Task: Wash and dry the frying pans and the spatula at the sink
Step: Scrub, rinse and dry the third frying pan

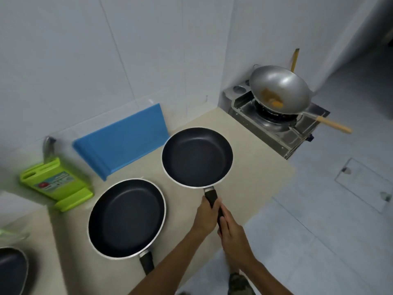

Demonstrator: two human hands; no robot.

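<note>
Gripping small frying pan by its handle, left hand and right hand fingers clamped round it, beside larger frying pan; green knife block label unreadable.

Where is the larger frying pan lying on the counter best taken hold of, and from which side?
By its black handle, approached from the near edge of the counter. The larger frying pan sits flat and upright, its handle pointing toward the person. The left hand and right hand both hold the smaller pan by its handle.
</note>
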